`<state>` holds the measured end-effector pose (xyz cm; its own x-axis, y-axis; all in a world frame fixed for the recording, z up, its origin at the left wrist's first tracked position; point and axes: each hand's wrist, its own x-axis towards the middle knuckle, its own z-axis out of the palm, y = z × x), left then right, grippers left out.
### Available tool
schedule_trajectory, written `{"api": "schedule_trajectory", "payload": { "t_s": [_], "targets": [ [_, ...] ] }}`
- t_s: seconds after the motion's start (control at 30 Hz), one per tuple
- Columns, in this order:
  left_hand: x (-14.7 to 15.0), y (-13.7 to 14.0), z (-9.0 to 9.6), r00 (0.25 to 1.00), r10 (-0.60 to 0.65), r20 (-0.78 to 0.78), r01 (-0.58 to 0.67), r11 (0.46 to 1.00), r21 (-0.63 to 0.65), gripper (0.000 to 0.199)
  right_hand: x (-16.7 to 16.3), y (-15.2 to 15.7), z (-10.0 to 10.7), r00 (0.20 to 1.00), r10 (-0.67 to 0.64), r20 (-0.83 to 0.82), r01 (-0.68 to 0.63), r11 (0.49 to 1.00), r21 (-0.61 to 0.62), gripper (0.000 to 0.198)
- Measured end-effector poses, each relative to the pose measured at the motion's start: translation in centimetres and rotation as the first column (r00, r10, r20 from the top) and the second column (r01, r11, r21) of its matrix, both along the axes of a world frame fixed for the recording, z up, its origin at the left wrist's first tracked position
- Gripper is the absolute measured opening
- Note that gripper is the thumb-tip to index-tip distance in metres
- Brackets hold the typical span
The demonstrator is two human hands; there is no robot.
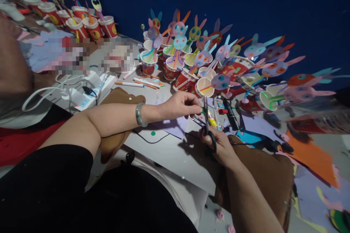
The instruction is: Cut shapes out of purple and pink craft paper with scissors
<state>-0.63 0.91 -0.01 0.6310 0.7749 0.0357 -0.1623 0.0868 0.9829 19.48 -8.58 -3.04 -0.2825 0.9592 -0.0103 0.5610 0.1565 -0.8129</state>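
My right hand (218, 143) grips a pair of black-handled scissors (207, 118), blades pointing up and away from me. Just left of the blades, my left hand (180, 106), with a bangle on its wrist, pinches a small green piece of paper (203, 110) at its fingertips. The piece is at the blades; whether they cut into it I cannot tell. Below my left hand, a green paper dot (153, 133) lies on the white table beside a purple paper sheet (175, 125). A black marker (232, 114) lies beyond the scissors.
Behind my hands stand several red paper cups (186, 80) with paper rabbit heads. A white power strip (95, 91) with cables lies left, near another person's arm (13, 54). Orange paper (311, 156) and scraps lie right. Several pens (129, 84) lie near the cups.
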Motion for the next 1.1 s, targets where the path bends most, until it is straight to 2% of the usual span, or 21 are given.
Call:
{"api": "schedule_trajectory", "payload": {
  "t_s": [0.47,1.1],
  "targets": [
    [-0.03,0.11,0.18,0.999,-0.021,-0.045,0.021,1.000,0.014,0.012,-0.13,0.15,0.19,1.000,0.022,0.002,-0.022,1.000,0.000,0.063],
    [-0.09,0.26,-0.03,1.000,-0.008,-0.009,0.008,1.000,0.018,0.011,0.20,0.03,0.03,1.000,0.008,0.012,-0.007,1.000,-0.031,0.065]
  ]
}}
